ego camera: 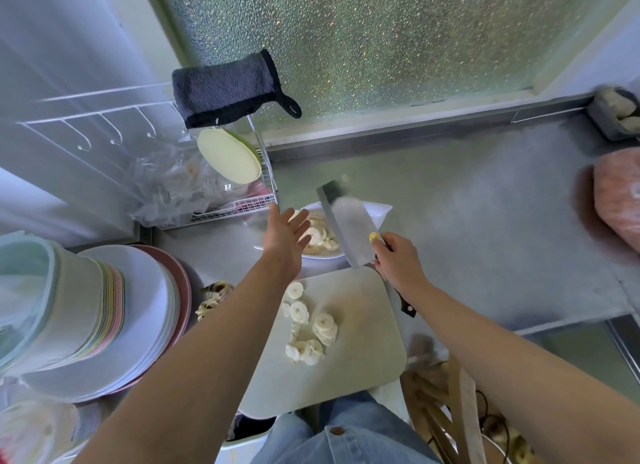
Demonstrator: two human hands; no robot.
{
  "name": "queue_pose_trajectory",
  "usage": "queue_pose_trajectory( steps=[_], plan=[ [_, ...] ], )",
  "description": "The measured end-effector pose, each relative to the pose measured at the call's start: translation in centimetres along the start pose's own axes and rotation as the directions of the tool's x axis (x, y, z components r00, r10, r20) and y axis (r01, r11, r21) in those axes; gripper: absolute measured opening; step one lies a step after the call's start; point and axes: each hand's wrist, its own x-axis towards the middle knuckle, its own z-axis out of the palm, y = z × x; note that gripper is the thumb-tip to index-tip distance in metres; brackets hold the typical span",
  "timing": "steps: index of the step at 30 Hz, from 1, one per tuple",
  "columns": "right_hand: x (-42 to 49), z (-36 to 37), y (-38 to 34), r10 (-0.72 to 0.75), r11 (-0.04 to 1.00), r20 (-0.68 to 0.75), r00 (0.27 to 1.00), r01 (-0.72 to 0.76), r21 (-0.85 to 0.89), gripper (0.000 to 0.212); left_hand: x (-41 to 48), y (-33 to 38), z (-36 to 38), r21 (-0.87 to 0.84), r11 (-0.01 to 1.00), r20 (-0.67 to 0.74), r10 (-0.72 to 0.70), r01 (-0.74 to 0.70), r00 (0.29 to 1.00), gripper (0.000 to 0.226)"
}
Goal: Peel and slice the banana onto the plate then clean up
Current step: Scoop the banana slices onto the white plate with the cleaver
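Above the plate [380, 210]: left hand [287, 235] hovered, fingers spread.
Right hand [398, 259]: gripped the cleaver [349, 228].
Cutting board [365, 328]: carried banana slices [311, 326].

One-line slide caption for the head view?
Right hand holds cleaver over plate of banana slices; left hand open beside it; more slices on cutting board.

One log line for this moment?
left hand open over white plate; right hand grips broad steel cleaver; banana slices on white cutting board

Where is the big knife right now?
In the head view, the right hand holds the knife centre-right, its blade over the white plate of banana slices, just beyond the cutting board.
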Motion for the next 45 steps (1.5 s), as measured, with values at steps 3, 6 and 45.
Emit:
queue_pose_trajectory(
  steps=[3,6,45],
  plan=[
    [-0.2,0.0,-0.4,-0.015,1.000,0.071,0.997,0.014,0.024,0.045,-0.1,-0.2,0.2,0.052,0.999,0.028,-0.006,0.005,1.000,0.064],
    [-0.3,0.0,-0.6,0.013,1.000,0.008,1.000,-0.013,-0.006,0.039,-0.4,-0.6,0.2,0.178,0.983,0.009,0.048,-0.049,0.999,0.060],
    [0.1,6.7,-4.4,-0.092,0.842,0.405,0.910,0.288,-0.455,0.067,-3.2,-1.6,-5.2,0.637,0.747,0.026,0.223,-0.188,0.974,0.023]
  ],
)
